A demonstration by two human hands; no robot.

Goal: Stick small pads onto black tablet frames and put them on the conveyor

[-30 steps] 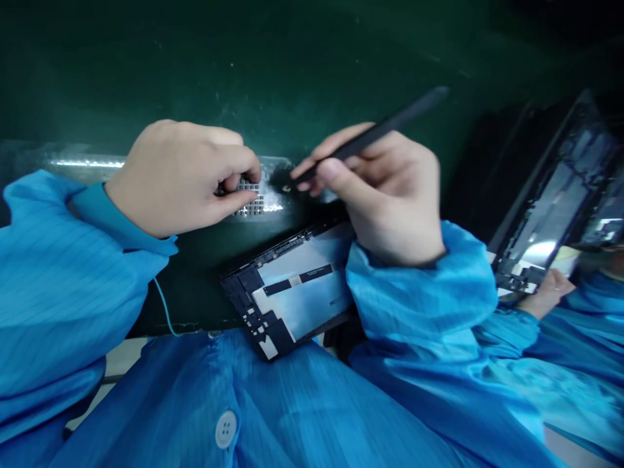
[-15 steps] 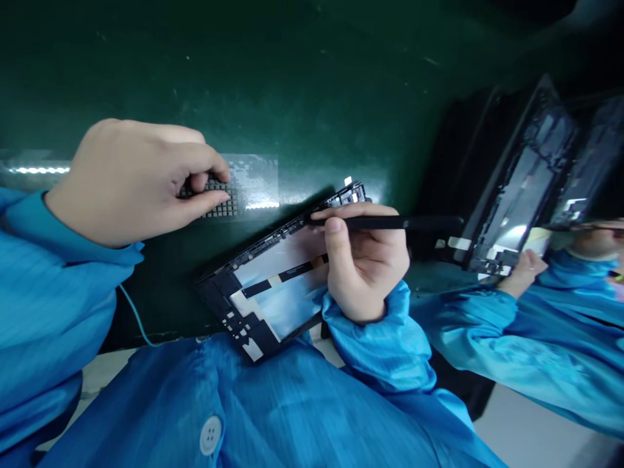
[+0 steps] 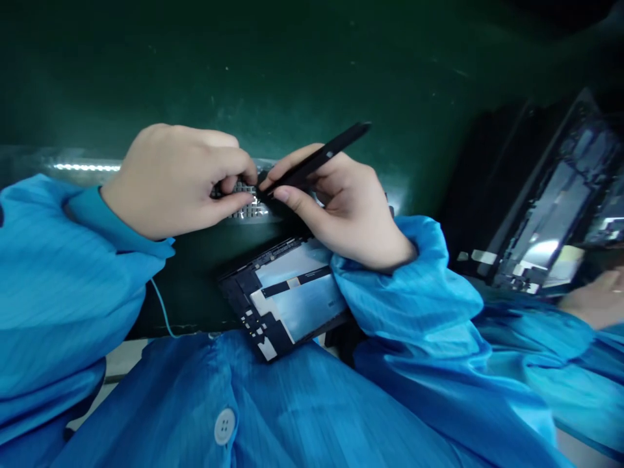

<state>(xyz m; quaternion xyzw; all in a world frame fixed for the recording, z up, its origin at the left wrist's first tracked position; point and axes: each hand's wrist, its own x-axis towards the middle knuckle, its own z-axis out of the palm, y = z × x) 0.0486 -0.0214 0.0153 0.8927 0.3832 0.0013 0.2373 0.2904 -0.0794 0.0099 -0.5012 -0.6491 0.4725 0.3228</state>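
My left hand [image 3: 170, 182] is closed, thumb and forefinger pinched on a clear sheet of small dark square pads [image 3: 249, 209] that lies over the green table. Slim black tweezers [image 3: 336, 144] are gripped in my right hand [image 3: 348, 208]. Their tips point down-left to the sheet's right part, close to my left fingertips; whether a pad is between them cannot be made out. Below my hands, an opened tablet-like device housing [image 3: 305, 312] rests tilted at the table's front edge, against my blue smock. My right wrist and sleeve cover its upper right end.
Several similar dark housings [image 3: 550, 201] stand on the right, next to a black block-like shape. A co-worker's hand [image 3: 597, 299] and blue sleeve are at the right edge. A thin light-blue cord [image 3: 162, 309] runs down from my left sleeve.
My right hand has left the device housing and moved up-left with the tweezers to the pad sheet. The co-worker's hand has moved away from the housing on the right.
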